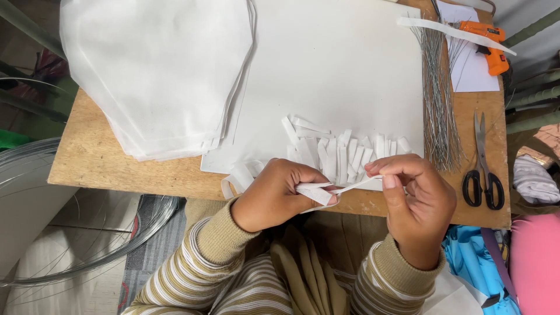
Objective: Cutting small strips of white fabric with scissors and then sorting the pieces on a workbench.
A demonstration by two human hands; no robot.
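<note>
At the desk's (93, 157) near edge, the left hand (274, 195) pinches a white strip (344, 188) closed while the right hand (417, 201) grips its other end. Seemingly mid-folding; next calls for steady tension between the two hands.

Bench (93, 157) carries everything. Stack of fabric pieces (157, 70) at far left, overlapping the big sheet (338, 64) in the middle. Cut strips (344, 153) lie on the sheet's near edge. Bundle of wires (438, 99) right of the sheet; scissors (482, 169) right of the wires, near edge. Glue gun (489, 44) far right corner, on a paper (472, 73). Wire coil (70, 233) on floor, left of bench.
</note>
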